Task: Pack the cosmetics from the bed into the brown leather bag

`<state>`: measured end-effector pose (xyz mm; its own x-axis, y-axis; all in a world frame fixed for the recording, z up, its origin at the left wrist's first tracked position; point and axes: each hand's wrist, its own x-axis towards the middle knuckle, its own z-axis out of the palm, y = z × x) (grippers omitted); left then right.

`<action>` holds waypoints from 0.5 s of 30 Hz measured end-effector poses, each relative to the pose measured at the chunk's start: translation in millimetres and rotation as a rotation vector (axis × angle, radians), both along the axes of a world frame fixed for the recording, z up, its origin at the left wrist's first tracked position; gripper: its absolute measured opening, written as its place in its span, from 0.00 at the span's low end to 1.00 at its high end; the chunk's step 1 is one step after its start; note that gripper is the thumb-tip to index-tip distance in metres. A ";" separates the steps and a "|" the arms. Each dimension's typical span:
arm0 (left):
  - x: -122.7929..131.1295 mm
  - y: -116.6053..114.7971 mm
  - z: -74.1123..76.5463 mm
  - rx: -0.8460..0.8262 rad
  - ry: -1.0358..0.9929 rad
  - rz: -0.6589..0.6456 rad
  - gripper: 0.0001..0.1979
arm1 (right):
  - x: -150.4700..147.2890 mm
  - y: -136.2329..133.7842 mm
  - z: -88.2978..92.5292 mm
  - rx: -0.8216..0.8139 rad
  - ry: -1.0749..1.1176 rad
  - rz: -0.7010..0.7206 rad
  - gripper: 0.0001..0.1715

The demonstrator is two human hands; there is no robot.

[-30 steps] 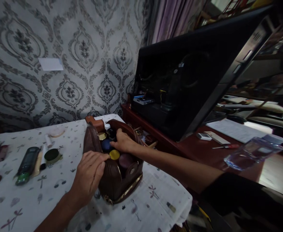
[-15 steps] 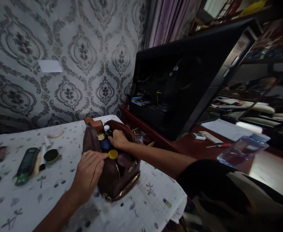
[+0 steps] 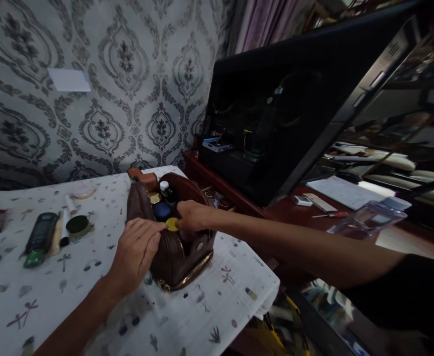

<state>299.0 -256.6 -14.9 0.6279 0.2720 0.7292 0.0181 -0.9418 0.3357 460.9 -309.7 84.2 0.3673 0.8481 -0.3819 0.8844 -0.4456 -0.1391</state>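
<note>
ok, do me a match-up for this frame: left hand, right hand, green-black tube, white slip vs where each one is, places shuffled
1 left hand
2 right hand
3 green-black tube
4 white slip

A lying on the tablecloth, left of the brown bag
B on the patterned wall
C on the bag's near side
D at the bag's open top, beside the yellow lid

Pairs: 1-C, 2-D, 3-A, 4-B

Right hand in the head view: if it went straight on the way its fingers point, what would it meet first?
Probably the yellow lid in the open bag, directly ahead of the right hand; beyond it lies the left hand. Depth is unclear.
</note>
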 end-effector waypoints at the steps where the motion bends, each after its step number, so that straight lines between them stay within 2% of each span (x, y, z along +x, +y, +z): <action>1: 0.1 -0.1 0.1 -0.007 0.001 0.002 0.16 | -1.2 -5.1 2.4 -0.047 -0.002 0.063 0.22; 3: 0.0 -0.2 0.3 -0.013 0.004 0.001 0.16 | -3.0 -12.1 3.7 -0.135 -0.028 0.187 0.21; 5: -0.3 -0.2 0.5 -0.007 0.003 -0.006 0.15 | -3.9 -14.8 0.5 -0.188 -0.067 0.240 0.19; 15: 0.0 0.3 0.2 0.013 0.005 -0.022 0.14 | 11.2 -10.2 -19.7 -0.102 0.001 0.140 0.17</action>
